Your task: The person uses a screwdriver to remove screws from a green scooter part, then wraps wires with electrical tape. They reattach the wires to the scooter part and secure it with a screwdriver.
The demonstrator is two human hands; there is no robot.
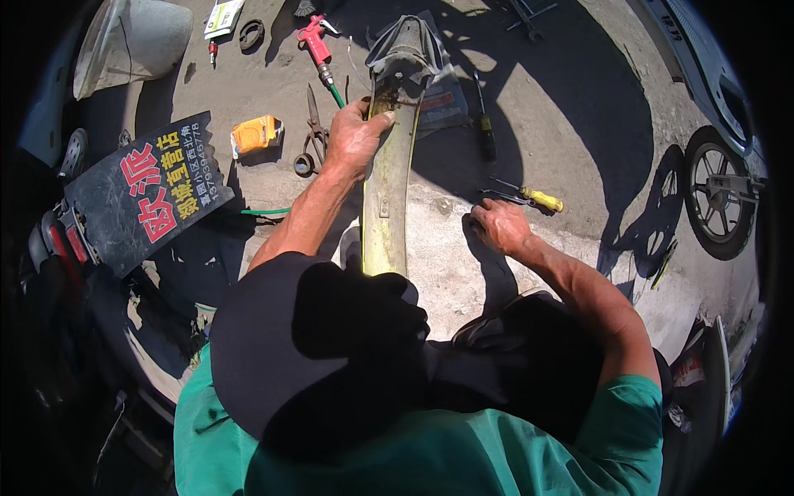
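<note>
My left hand (pixel 356 140) grips the left edge of a long, curved, yellowish fender (pixel 385 186), thumb on its inner face. The fender runs away from my lap, and a dark flap (pixel 405 41) is at its far end. To the right, my right hand (pixel 500 226) is low over the pale ground with its fingers curled; their tips are hidden, so what they hold, if anything, does not show. Just beyond it lie a metal wrench (pixel 506 196) and a screwdriver with a yellow handle (pixel 543 199). A dark-handled screwdriver (pixel 486 132) lies farther off.
Left of the fender are scissors (pixel 315 124), a black ring (pixel 304 164), an orange box (pixel 256 135) and a red air gun (pixel 315 40) on a green hose. A lettered board (pixel 107 198), a white bucket (pixel 153 41) and a spoked wheel (pixel 718 194) stand around.
</note>
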